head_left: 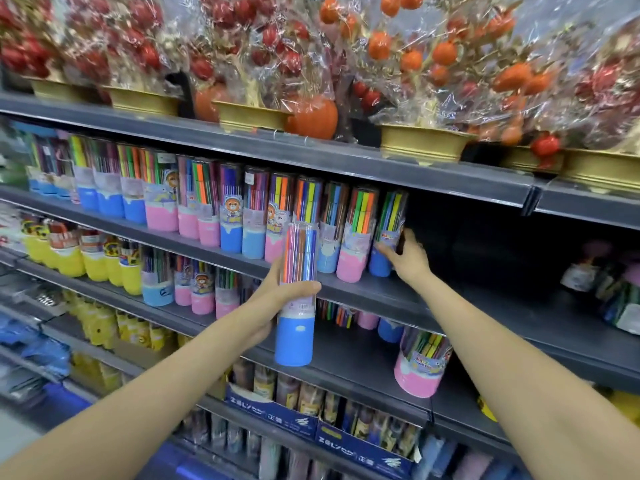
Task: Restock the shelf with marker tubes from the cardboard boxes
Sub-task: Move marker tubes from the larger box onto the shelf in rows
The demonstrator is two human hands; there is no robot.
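Observation:
My left hand [277, 299] grips a clear marker tube with a blue base [297, 306], held upright in front of the shelf edge. A row of marker tubes [221, 209] with blue and pink bases stands on the grey shelf [367, 289]. My right hand [407, 256] reaches to the last tube in that row, a blue-based one [386, 237], with fingers wrapped round its right side. A pink-based tube [420, 363] leans on the shelf below. No cardboard box of tubes is in view.
Right of the row the shelf is dark and bare up to some items at the far right [609, 292]. Wrapped fruit ornaments in gold pots [422, 142] fill the top shelf. Yellow-based tubes [86, 258] and blue display boxes [273, 414] sit lower down.

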